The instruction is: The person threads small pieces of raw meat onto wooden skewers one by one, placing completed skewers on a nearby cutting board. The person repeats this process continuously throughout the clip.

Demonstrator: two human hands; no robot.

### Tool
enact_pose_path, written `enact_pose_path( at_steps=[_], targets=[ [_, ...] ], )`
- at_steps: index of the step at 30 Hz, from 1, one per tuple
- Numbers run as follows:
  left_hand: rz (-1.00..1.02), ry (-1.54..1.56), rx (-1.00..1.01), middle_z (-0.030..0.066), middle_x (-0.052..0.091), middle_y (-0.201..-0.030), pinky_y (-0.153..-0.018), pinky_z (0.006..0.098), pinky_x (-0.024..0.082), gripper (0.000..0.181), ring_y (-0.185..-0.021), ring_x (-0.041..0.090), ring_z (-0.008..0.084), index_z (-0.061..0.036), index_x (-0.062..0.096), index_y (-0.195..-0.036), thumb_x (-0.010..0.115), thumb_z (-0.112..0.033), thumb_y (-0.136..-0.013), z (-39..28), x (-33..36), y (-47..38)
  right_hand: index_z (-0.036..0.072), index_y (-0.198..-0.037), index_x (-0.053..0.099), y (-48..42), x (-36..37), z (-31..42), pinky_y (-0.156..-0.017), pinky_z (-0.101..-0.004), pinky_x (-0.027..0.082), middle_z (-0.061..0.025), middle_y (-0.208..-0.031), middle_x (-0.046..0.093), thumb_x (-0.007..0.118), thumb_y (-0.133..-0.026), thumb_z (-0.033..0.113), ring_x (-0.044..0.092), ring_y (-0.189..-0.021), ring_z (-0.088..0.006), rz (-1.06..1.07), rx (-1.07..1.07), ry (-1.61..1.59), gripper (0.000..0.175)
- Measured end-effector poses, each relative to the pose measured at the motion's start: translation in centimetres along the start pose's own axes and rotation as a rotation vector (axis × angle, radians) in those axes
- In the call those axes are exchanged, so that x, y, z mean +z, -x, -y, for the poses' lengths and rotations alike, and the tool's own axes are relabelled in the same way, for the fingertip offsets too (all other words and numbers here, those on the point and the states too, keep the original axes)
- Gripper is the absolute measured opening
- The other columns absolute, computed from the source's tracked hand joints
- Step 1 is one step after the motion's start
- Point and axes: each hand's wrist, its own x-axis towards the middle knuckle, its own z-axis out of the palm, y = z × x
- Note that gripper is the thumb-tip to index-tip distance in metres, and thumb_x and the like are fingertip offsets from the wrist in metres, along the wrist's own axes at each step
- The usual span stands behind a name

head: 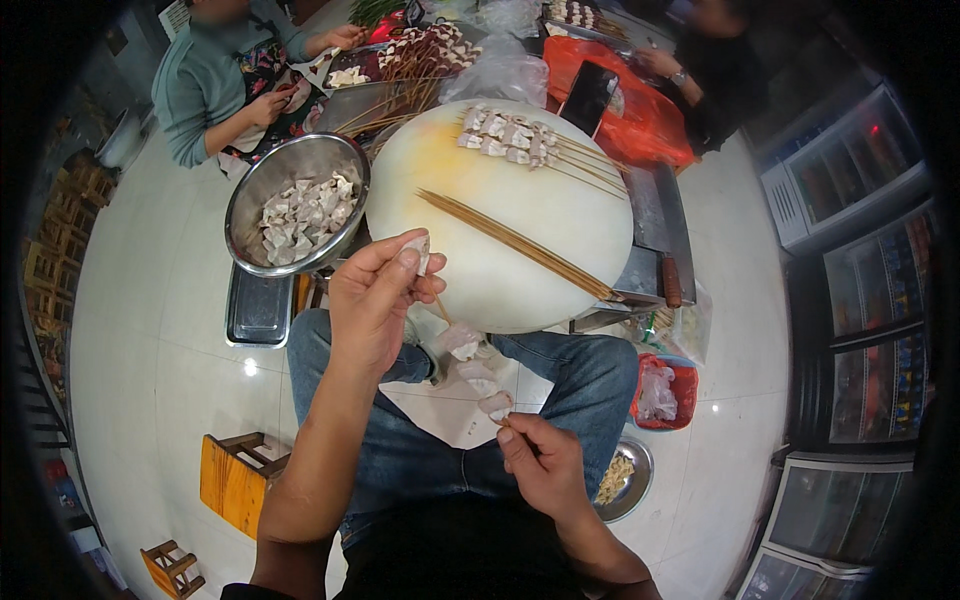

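Observation:
My left hand (386,289) pinches a pale piece of meat (417,251) at the tip of a bamboo skewer (437,301). Lower on that skewer sit several threaded meat pieces (478,377). My right hand (544,457) grips the skewer just below the lowest piece, over my lap. Beyond my hands is a round white cutting board (480,292). A bundle of bare bamboo skewers (517,244) lies slantwise across it, and several loaded skewers (510,137) rest near its far edge. Left of the board, a steel bowl (237,217) holds loose cut pieces of the same meat (307,214).
A person (217,97) at the far left handles food beside a tray of dark-and-white skewers (431,52). Another person (712,82) stands far right. A phone (590,96) leans by a red plastic bag (637,124). A bin (679,405), a floor bowl (637,469) and stools (229,484) stand around.

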Motion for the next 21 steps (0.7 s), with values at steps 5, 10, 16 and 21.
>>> enact_pose_path(
  at_steps=[5,10,16,21],
  targets=[
    [0.003,0.018,0.012,0.0158,0.069,-0.091,-0.065,0.0264,0.053,0.028,-0.072,0.067,0.0169,0.0034,0.061,-0.116,0.061,-0.011,-0.092,0.0,-0.3,0.1,-0.004,-0.102,0.064,-0.1,0.1,0.0,-0.050,-0.0207,0.042,-0.0011,-0.067,0.060,0.063,-0.092,0.011,0.053,-0.054,-0.0055,-0.009,-0.019,0.007,0.018],
    [0.004,-0.034,0.012,0.0163,0.070,-0.090,-0.065,0.0266,0.052,0.027,-0.071,0.067,0.0170,0.0037,0.062,-0.114,0.062,-0.011,-0.091,-0.3,0.0,0.2,-0.003,-0.100,0.065,0.0,-0.1,0.6,-0.050,-0.0232,0.041,-0.0064,-0.067,0.061,0.064,-0.091,0.009,0.052,-0.054,-0.0075,-0.019,0.037,0.002,0.015],
    [-0.011,-0.045,0.002,0.0171,0.070,-0.090,-0.064,0.0271,0.051,0.027,-0.070,0.066,0.0171,0.0034,0.063,-0.112,0.065,-0.011,-0.089,-0.4,0.3,0.5,-0.003,-0.100,0.065,0.0,0.1,0.6,-0.049,-0.0230,0.040,-0.0055,-0.065,0.061,0.063,-0.092,0.010,0.052,-0.053,-0.0072,-0.032,0.014,-0.005,0.016],
    [-0.038,-0.114,0.031,0.0172,0.070,-0.089,-0.064,0.0273,0.051,0.027,-0.070,0.066,0.0175,0.0036,0.063,-0.112,0.065,-0.010,-0.089,-0.3,0.8,0.9,-0.003,-0.100,0.065,0.1,0.3,1.1,-0.048,-0.0230,0.041,-0.0041,-0.065,0.060,0.062,-0.092,0.011,0.054,-0.052,-0.0075,-0.028,0.055,-0.033,0.017]
  ],
)
